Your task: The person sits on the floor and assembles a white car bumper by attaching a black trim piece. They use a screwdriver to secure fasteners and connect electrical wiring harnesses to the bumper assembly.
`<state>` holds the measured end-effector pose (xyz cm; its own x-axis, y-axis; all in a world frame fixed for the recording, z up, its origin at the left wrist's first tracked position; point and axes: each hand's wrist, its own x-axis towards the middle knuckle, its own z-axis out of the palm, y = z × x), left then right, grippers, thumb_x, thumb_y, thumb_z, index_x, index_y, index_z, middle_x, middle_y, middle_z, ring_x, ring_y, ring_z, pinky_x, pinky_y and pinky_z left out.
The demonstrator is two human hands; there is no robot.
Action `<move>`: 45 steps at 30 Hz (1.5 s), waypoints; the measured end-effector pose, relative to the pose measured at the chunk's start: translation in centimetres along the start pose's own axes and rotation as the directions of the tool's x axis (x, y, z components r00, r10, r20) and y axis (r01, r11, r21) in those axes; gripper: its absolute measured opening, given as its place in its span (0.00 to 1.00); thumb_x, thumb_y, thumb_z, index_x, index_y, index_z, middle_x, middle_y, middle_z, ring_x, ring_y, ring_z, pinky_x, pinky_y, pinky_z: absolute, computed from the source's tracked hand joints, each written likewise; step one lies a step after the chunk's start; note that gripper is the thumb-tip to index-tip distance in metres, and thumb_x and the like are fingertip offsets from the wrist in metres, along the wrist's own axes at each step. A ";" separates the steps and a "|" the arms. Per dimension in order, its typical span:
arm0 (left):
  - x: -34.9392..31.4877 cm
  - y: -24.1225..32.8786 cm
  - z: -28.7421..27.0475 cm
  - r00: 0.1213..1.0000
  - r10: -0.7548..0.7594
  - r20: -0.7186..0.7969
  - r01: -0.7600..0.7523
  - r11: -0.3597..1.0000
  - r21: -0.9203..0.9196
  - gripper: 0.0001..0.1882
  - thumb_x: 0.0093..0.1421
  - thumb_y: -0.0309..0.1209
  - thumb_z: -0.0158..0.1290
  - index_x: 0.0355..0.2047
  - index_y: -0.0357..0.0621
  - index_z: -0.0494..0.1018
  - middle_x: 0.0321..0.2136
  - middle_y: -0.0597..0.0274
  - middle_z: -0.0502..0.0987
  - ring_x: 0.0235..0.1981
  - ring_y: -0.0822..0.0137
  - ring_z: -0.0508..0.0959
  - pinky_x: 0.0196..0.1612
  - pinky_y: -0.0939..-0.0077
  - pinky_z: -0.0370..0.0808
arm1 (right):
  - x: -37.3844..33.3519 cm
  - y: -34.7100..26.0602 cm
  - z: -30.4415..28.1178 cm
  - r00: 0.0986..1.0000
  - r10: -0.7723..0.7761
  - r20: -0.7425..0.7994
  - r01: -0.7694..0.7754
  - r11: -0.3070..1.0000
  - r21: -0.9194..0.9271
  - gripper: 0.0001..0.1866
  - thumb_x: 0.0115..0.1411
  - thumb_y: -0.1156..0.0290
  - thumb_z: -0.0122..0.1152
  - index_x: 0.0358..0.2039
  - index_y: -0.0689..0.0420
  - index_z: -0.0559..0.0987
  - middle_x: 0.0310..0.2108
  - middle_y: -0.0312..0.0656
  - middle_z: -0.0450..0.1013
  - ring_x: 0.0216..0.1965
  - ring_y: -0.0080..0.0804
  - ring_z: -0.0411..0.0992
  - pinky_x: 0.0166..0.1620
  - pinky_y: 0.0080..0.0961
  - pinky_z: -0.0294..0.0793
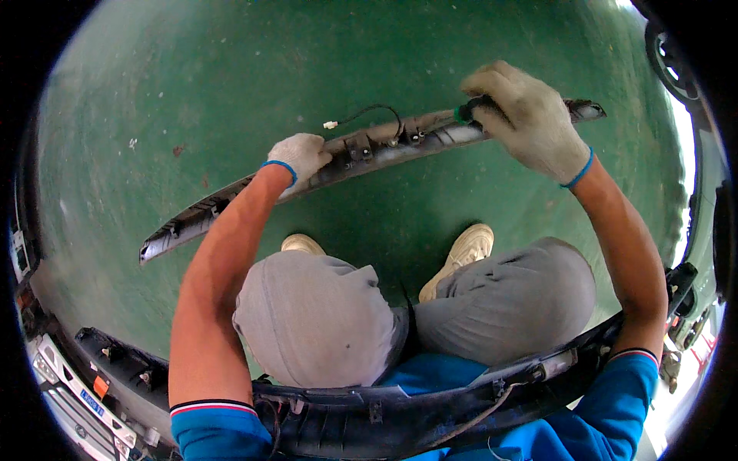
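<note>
A long, slightly curved car trim strip (453,137), grey with a dark inner side, lies slantwise across the view in front of my knees. My left hand (301,156), in a pale knitted glove with a blue cuff, is closed on the strip left of its middle. Its fingertips lie near the small brackets and screws (366,153). A thin black cable with a white connector (330,124) loops out beyond the far edge. My gloved right hand (526,119) is closed round a black-and-green tool handle (478,107) over the strip's right part. The tool's working end is hidden.
A large black bumper-like part (338,422) with a cable along it lies across my lap. Green floor (231,61) surrounds the strip. A white car front (81,399) stands at the lower left, and a wheel (670,58) shows at the upper right.
</note>
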<state>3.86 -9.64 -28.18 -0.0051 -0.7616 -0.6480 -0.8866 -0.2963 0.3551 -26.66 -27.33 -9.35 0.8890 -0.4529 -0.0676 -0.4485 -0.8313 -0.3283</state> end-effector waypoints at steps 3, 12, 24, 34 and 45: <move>0.3 0.0 -0.3 1.000 -0.004 0.019 0.003 1.000 0.015 0.22 0.66 0.47 0.52 0.42 0.38 0.81 0.41 0.40 0.82 0.46 0.38 0.81 0.50 0.47 0.76 | 0.1 0.0 0.0 0.990 -0.051 -0.132 0.083 0.965 0.249 0.16 0.62 0.69 0.61 0.50 0.55 0.78 0.46 0.47 0.75 0.45 0.50 0.78 0.48 0.44 0.80; 0.1 -0.2 0.3 1.000 0.015 -0.003 -0.015 1.000 0.014 0.22 0.66 0.47 0.53 0.42 0.37 0.80 0.41 0.40 0.82 0.46 0.39 0.81 0.50 0.47 0.76 | 0.3 0.7 -0.5 0.999 -0.044 -0.014 0.047 0.964 0.264 0.23 0.53 0.82 0.56 0.51 0.57 0.77 0.49 0.48 0.75 0.48 0.51 0.79 0.52 0.42 0.80; 0.3 -0.8 0.5 1.000 0.014 0.006 -0.014 1.000 -0.004 0.21 0.65 0.47 0.54 0.40 0.40 0.80 0.41 0.42 0.82 0.45 0.39 0.82 0.49 0.47 0.78 | -0.3 0.1 -0.9 0.974 0.225 0.032 -0.226 0.948 0.225 0.26 0.57 0.78 0.61 0.58 0.58 0.75 0.51 0.49 0.77 0.56 0.44 0.78 0.62 0.39 0.76; 0.2 -0.8 0.6 1.000 0.003 -0.002 -0.003 1.000 0.014 0.21 0.66 0.47 0.54 0.40 0.40 0.80 0.40 0.42 0.82 0.45 0.39 0.82 0.49 0.47 0.77 | -0.7 0.5 -0.4 0.993 0.116 -0.028 -0.108 0.972 0.210 0.19 0.59 0.72 0.62 0.52 0.57 0.78 0.49 0.48 0.76 0.47 0.46 0.79 0.49 0.38 0.80; 0.3 -0.6 0.4 1.000 -0.015 0.006 0.015 1.000 0.009 0.21 0.66 0.47 0.52 0.42 0.40 0.80 0.41 0.42 0.82 0.47 0.39 0.81 0.51 0.47 0.77 | -0.6 -0.9 0.7 0.982 -0.038 -0.188 0.071 0.982 0.175 0.14 0.59 0.73 0.62 0.47 0.53 0.80 0.47 0.44 0.76 0.47 0.46 0.78 0.45 0.40 0.81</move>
<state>4.21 -9.49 -28.84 0.0053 -0.7539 -0.6570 -0.8907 -0.3022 0.3396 -26.72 -26.10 -9.70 0.8721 -0.4737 0.1228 -0.3609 -0.7921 -0.4923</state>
